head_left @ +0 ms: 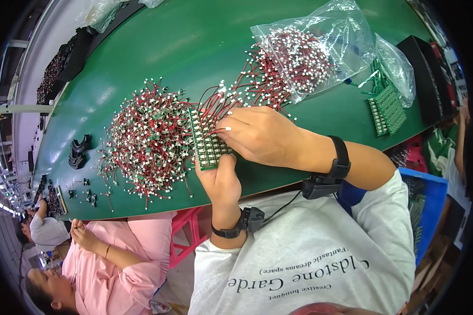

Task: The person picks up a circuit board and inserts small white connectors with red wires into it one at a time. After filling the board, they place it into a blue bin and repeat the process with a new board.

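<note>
Panel of green circuit boards point(206, 152) sits clasped in my left hand point(223, 181), beside the wired-board heap point(150, 142). Upper rows carry red-and-black leads point(214, 97); lower rows look bare, presumably left. Whether my right hand point(260, 134) pinches a lead, I cannot tell.

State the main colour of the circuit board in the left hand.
The circuit board is green, shown best in the head view.

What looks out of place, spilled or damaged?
Red wires spread past the clear bag onto the table, as if spilled; small dark pieces lie apart from the left heap, so look stray. The green board in the left hand shows no obvious damage, though partly covered.
</note>
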Demonstrator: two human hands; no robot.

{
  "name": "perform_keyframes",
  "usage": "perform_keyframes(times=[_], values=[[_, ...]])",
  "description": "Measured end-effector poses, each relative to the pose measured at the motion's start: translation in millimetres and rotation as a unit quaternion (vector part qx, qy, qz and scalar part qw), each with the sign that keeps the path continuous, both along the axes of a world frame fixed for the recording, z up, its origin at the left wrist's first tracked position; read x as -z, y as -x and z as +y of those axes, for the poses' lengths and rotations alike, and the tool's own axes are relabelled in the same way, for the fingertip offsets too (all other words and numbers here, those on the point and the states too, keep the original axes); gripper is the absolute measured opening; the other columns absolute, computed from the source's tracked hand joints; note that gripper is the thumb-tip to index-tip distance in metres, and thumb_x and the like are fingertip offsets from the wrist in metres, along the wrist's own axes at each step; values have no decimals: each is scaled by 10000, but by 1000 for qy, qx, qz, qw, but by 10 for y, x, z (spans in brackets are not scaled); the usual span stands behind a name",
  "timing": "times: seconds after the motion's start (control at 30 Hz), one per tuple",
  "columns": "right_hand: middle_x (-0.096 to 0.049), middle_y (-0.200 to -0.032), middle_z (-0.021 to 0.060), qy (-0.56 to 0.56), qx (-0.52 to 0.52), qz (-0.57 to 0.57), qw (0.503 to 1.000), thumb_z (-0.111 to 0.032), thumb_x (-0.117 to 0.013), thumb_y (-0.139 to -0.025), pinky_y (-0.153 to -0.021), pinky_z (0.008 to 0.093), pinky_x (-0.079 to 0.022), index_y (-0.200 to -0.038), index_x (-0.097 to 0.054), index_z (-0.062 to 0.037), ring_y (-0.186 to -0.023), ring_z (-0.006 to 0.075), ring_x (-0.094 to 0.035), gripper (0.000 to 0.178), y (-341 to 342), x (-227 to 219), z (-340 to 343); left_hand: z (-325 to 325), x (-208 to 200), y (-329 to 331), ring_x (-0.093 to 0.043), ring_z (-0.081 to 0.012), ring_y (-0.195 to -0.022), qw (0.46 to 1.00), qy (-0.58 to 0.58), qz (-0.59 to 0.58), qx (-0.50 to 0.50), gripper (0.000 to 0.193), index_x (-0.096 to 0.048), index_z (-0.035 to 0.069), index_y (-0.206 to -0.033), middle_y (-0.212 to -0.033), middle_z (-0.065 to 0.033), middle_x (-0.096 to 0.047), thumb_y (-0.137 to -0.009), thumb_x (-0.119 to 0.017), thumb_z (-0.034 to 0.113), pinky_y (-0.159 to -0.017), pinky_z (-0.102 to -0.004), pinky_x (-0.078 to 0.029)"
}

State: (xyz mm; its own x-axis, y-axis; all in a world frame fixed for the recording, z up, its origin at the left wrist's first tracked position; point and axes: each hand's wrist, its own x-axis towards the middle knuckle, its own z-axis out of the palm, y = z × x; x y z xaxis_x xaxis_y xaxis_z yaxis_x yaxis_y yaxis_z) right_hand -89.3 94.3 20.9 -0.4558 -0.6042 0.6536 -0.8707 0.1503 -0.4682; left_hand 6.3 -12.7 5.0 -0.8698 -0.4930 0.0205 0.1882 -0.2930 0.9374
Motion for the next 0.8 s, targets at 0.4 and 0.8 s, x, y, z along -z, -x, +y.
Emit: perform_keyframes(times=[0.4,0.8], values=[[-589,-734,79,-11,-23,-31,999,-139,-708,-820,-525,379,-501,-888,-596,-44,-611,262,-620,162,8,1,-101,-154,41,-93,-570,-190,-1059,997,-72,8,-15,579,-445,-91,-1303,-1169,-133,-563,-729,-421,-161,-914,-299,-460],[-561,-850,86,-166,168,-81,968,-168,-690,-827,-763,402,-478,-866,-665,-60,-923,262,-580,118,636,251,-25,-280,-83,-34,-570,-233,-1047,991,-100,51,-79,604,-450,-64,-1285,-1186,-143,-548,-693,-362,-153,-912,-381,-487]])
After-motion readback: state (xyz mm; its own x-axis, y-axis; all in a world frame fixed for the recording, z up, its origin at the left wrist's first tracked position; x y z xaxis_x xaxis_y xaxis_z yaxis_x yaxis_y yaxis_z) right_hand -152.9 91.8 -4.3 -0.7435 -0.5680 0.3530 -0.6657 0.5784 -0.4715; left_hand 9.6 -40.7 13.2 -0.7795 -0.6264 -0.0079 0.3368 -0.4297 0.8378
